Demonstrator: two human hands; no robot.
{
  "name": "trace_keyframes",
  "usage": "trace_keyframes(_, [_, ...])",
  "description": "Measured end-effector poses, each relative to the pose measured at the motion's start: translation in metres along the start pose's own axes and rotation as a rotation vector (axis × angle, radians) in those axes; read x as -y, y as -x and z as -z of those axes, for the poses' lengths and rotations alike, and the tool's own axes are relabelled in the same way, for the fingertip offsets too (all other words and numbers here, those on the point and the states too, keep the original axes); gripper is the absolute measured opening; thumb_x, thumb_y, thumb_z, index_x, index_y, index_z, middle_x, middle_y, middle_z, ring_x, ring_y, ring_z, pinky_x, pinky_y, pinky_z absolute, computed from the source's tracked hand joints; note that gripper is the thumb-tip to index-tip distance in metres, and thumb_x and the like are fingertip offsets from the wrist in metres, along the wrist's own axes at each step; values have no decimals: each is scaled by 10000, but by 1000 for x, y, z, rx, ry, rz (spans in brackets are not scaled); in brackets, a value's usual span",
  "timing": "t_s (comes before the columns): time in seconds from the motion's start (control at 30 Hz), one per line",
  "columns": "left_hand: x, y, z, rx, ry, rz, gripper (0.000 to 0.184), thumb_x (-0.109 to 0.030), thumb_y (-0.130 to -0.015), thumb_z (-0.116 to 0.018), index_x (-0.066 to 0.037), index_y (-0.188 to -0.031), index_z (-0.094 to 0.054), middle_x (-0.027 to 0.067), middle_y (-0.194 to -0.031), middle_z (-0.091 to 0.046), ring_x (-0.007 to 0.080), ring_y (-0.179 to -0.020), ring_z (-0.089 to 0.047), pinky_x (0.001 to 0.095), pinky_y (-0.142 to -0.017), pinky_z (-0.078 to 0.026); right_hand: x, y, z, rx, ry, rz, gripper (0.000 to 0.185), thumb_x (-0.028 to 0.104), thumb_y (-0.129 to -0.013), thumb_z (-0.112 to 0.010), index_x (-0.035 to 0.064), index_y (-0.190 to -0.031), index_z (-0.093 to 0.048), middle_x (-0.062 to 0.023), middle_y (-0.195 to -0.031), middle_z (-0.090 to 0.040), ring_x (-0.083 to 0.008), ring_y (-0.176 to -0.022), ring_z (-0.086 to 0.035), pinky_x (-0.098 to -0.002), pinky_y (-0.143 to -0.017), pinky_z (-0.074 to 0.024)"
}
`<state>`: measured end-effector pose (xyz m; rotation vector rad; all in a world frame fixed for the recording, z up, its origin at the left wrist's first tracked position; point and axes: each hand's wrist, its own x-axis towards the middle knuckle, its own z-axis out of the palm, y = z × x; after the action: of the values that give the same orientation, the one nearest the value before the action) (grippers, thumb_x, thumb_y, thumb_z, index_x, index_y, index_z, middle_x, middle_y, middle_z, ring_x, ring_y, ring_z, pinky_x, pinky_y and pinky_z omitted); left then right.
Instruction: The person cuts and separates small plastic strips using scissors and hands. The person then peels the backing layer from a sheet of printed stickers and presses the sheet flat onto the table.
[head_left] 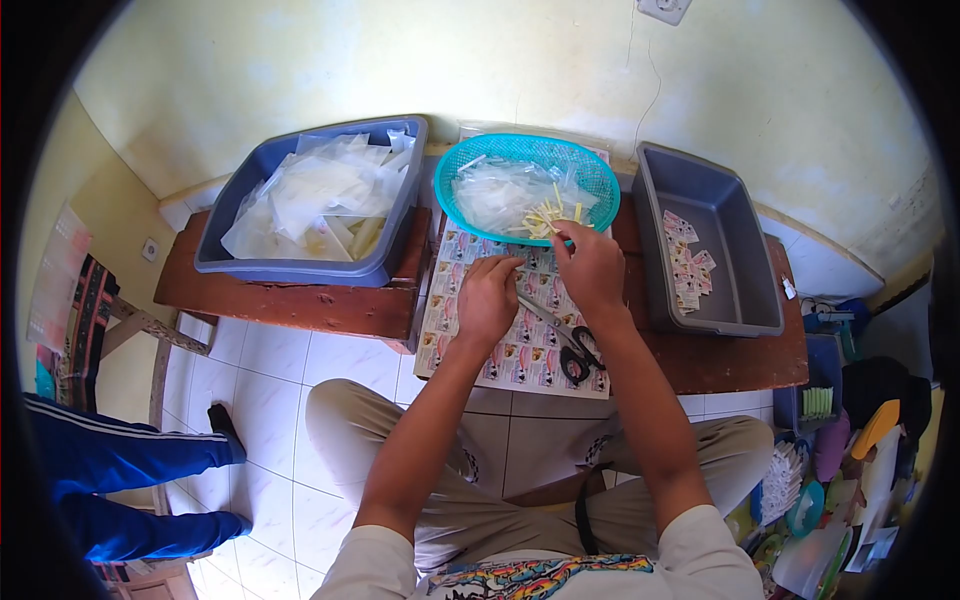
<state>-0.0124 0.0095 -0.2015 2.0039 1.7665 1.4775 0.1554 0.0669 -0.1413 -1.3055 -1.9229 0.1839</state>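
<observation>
Across the scene, a reddish-brown wooden table (730,365) runs along the wall, with white floor tiles (268,375) below it. On its left part sits a blue-grey plastic tub (300,268) heaped with translucent plastic bags (325,185); on its right part a deeper-grey tub (725,260) holds a loose scatter of small printed cards (686,268), mostly towards its left side. Between the two tubs lies a printed sheet (450,345) covered in rows of repeated coloured pictures, and at its far end stands an oval turquoise mesh basket (447,203) containing clear plastic packaging (500,195). At the far left, a person's blue-trousered legs (140,455) show above the tiles. The right hand (590,265) reaches to the near rim of the basket, thumb and forefinger drawn close together at the yellow strips (545,215); whether they pinch one cannot be told. The left hand (488,298) rests over the sheet just short of the basket, its fingers bent, and what lies under them is hidden. Black-handled scissors (546,317) lie on the sheet between the forearms, blades slanting towards the left hand. Smallest are the slim yellow strips, bunched at the basket's near right side beside the clear packaging.
</observation>
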Motion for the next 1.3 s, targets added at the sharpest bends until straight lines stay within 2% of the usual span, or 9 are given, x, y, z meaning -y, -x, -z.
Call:
trace_keyframes(0.13, [6, 3, 0, 18, -33, 16, 204, -3, -928, -665, -51, -1084, -788, 135, -1102, -761, 349, -1029, -699, 450, -937, -555, 2, 21, -1, 82, -95, 58, 181, 191, -936, -727, 112, -1091, -777, -135, -949, -768, -372, -886, -740, -477, -787, -585])
trace_keyframes(0.2, [8, 8, 0, 55, -41, 40, 214, 2, -920, -664, -54, -1087, -787, 132, -1105, -762, 350, -1032, -700, 450, -939, -555, -5, 34, -11, 176, -80, 103, 161, 188, -939, -713, 98, -1057, -776, -135, -959, -758, -380, -898, -736, -484, -794, -586])
trace_keyframes(0.4, [17, 25, -6, 139, -60, 48, 279, 47, -881, -647, -41, -1110, -779, 133, -1125, -763, 361, -1066, -697, 456, -961, -558, -19, 50, -34, 335, 37, 61, 168, 191, -955, -671, 89, -1013, -790, -141, -1004, -744, -385, -912, -734, -499, -804, -594])
trace_keyframes(0.63, [18, 32, -2, 150, -81, -37, 334, 97, -823, -639, -26, -1101, -779, 135, -1143, -765, 352, -1090, -694, 448, -987, -559, -20, 53, -44, 315, 82, 85, 163, 193, -950, -666, 102, -980, -799, -131, -1019, -738, -370, -902, -740, -491, -803, -604])
trace_keyframes(0.87, [17, 33, -1, 147, -84, -45, 328, 97, -819, -640, -23, -1093, -774, 134, -1155, -766, 350, -1106, -691, 450, -996, -554, -23, 58, -48, 252, 43, 71, 131, 170, -925, -693, 100, -946, -802, -140, -954, -729, -386, -856, -731, -496, -779, -597])
trace_keyframes(1.13, [1, 22, 6, 100, -49, -31, 361, 87, -860, -631, -30, -1178, -754, 160, -1159, -758, 371, -1112, -688, 463, -993, -550, -9, 55, -25, 165, 14, 55, 104, 128, -905, -736, 71, -960, -803, -154, -919, -731, -389, -829, -722, -479, -748, -581])
trace_keyframes(1.2, [-11, 13, 14, 67, -27, -40, 352, 85, -869, -632, -28, -1179, -752, 161, -1156, -758, 373, -1109, -688, 465, -988, -548, -1, 53, -13, 116, -79, 70, 135, 182, -940, -714, 78, -971, -795, -154, -958, -730, -390, -839, -728, -493, -755, -586])
trace_keyframes(1.3, [-29, -6, 26, 10, 0, -87, 335, 81, -883, -635, -26, -1178, -749, 160, -1151, -759, 372, -1102, -688, 467, -977, -543, 8, 39, -2, 24, -112, 89, 125, 187, -940, -739, 80, -974, -794, -144, -950, -730, -380, -843, -727, -484, -755, -583])
